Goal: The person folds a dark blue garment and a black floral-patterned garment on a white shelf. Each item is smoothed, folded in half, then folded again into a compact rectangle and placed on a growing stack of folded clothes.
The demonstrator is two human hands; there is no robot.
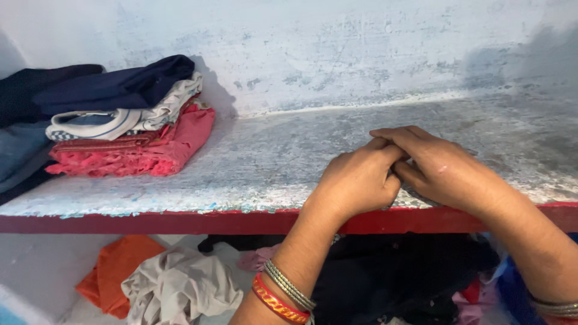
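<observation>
Shelf (271, 162), worn and whitish with a red front edge, runs left to right across the view, long axis level. Both resting on it near the front edge: left hand (355, 180) loosely curled, holding nothing; right hand (436, 168) flatter, fingers pointing left, overlapping the left's fingertips, also empty. Best kept low and flat on the bare patch. Well apart to the left, stack (129, 120) of folded clothes: navy on top, pink-red beneath. Below the shelf, loose heap (180, 283) of orange, beige, dark cloth.
</observation>
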